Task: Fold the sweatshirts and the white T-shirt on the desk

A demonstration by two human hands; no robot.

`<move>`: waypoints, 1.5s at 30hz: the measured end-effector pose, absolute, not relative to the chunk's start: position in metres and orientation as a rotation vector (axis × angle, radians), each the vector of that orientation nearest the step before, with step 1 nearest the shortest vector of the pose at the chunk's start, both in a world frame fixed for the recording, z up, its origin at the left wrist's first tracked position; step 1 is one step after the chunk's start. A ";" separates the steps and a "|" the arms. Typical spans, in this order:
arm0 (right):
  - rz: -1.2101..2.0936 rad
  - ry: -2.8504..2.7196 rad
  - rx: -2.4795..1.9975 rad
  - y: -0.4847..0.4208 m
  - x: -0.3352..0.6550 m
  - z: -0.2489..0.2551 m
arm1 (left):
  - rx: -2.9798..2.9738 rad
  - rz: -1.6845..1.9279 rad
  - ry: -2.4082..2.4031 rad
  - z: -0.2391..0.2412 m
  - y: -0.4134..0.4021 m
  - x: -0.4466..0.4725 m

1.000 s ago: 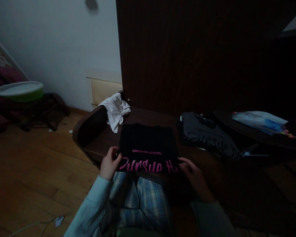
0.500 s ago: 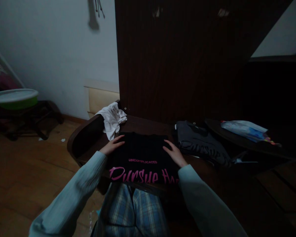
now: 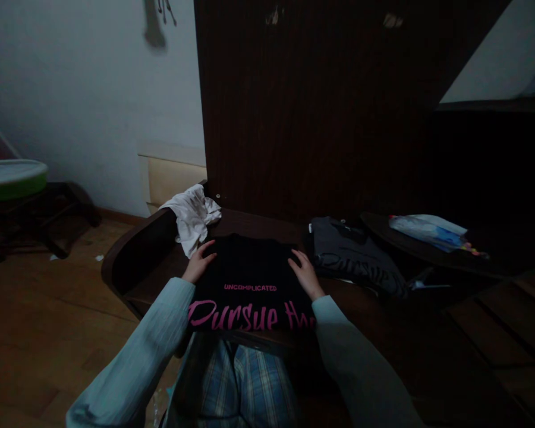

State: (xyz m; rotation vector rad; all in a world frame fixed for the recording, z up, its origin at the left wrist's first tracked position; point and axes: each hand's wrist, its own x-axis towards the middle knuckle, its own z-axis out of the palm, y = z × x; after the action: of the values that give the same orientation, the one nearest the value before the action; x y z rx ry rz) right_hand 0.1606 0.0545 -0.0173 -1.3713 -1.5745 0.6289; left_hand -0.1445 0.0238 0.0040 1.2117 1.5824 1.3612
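A folded black T-shirt (image 3: 249, 264) lies flat on the dark wooden bench in front of me, with pink lettering facing up. My left hand (image 3: 198, 263) rests along the shirt's left edge, fingers stretched out and apart. On the opposite edge is my right hand (image 3: 306, 274), its fingers also spread over the fabric. Both hands touch the shirt near its upper corners. To the right of it sits a folded dark grey T-shirt (image 3: 352, 252) with black lettering. Left of my left hand, a crumpled white cloth (image 3: 191, 217) hangs over the bench's armrest.
The wooden bench (image 3: 160, 273) stands against a tall dark panel (image 3: 312, 119). A plastic package (image 3: 430, 230) lies on a dark rounded surface at right. At far left, a green-and-white basin (image 3: 15, 178) stands on a low stool (image 3: 40, 214).
The view has turned slightly, so everything sits a bit further left, except the forearms less so. Both hands stay at the black T-shirt's sides, and the shirt looks almost the same.
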 end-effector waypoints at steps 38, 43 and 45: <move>1.351 -1.560 -1.076 -0.002 0.194 0.107 | 0.929 1.173 1.328 0.060 -0.070 -0.072; 1.150 -1.478 -1.135 0.022 0.249 0.147 | 0.944 1.300 1.139 0.085 -0.030 -0.019; 1.020 -1.467 -1.172 0.041 0.276 0.155 | 0.973 1.358 1.033 0.089 -0.009 0.009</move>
State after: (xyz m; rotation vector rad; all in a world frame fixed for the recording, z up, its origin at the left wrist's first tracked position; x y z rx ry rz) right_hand 0.2763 0.0407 0.1554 -1.1723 -1.4672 1.0204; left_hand 0.0092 -0.0091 0.0893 0.9732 1.0329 1.3584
